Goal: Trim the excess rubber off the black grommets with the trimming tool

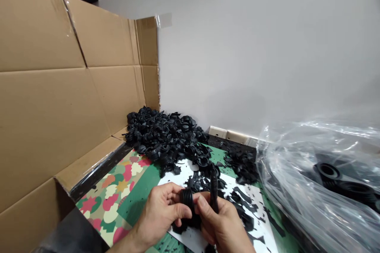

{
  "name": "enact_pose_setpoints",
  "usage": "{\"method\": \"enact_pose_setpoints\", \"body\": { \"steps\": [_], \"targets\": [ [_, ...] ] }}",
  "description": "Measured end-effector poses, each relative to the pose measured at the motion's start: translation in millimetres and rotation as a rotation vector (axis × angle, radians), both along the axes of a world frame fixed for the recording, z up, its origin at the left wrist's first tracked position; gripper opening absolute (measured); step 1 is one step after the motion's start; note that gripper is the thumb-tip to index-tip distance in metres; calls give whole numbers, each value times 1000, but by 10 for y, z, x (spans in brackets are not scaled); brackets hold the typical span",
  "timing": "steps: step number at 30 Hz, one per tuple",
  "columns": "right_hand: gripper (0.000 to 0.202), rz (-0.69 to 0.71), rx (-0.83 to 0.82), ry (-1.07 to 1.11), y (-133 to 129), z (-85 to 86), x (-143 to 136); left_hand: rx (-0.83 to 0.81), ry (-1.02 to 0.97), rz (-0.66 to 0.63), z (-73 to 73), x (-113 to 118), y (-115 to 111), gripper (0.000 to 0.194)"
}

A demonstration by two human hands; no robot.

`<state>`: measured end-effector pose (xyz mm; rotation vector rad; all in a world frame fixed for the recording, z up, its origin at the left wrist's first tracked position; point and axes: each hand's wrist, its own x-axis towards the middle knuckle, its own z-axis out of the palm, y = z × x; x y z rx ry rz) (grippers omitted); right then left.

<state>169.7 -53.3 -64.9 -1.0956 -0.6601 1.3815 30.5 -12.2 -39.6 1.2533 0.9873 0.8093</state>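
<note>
My left hand [158,215] grips a small black ribbed ring-shaped part [187,197] between thumb and fingers at the bottom centre. My right hand [224,225] sits right beside it, thumb touching the part, and holds a thin black tool [213,189] that stands upright along its fingers. Beneath both hands lies a white sheet [190,239] littered with black trimmings [237,199]. A large heap of the same black ribbed parts [166,138] is piled on the floor farther away, against the wall corner.
Flattened cardboard [59,99] stands along the left side. A patterned green mat [118,193] covers the floor. A clear plastic bag [320,178] with more black parts lies at the right. A pale grey wall [252,55] closes the back.
</note>
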Motion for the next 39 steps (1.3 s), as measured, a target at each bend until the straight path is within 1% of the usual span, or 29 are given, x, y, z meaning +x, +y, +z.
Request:
{"method": "enact_pose_setpoints", "body": {
  "steps": [3,6,8,11,12,13,15,21,26,29,32,36,39],
  "targets": [
    [46,36,-5,-65,-34,38,-14,33,14,38,-38,-30,10,29],
    [40,20,7,-120,-42,32,-37,72,34,17,-64,-66,2,31],
    [36,-11,27,-134,-38,15,-57,161,67,37,-65,-86,-14,34],
    [32,-47,47,-151,-34,-22,-90,371,136,91,-40,-105,-41,45],
    [31,-54,57,-153,-34,-37,-100,432,152,89,-29,-110,-47,43],
    [31,-60,71,-157,-35,-54,-107,475,160,70,-22,-115,-50,37],
    [32,-71,96,-167,-40,-89,-114,518,152,51,-17,-126,-49,27],
    [35,-81,95,-190,-54,-150,-91,526,159,57,-24,-161,-40,22],
    [39,-56,95,-181,-51,-140,-83,482,154,60,-6,-145,-57,18],
    [41,-31,99,-169,-48,-118,-103,484,143,65,-14,-137,-71,17],
    [43,-8,101,-114,-53,-66,-134,496,122,74,-53,-141,-85,14],
    [43,56,84,10,-61,22,-165,483,77,68,-143,-152,-103,9],
    [42,88,73,45,-59,44,-171,485,66,77,-183,-157,-109,8]
  ]
}}
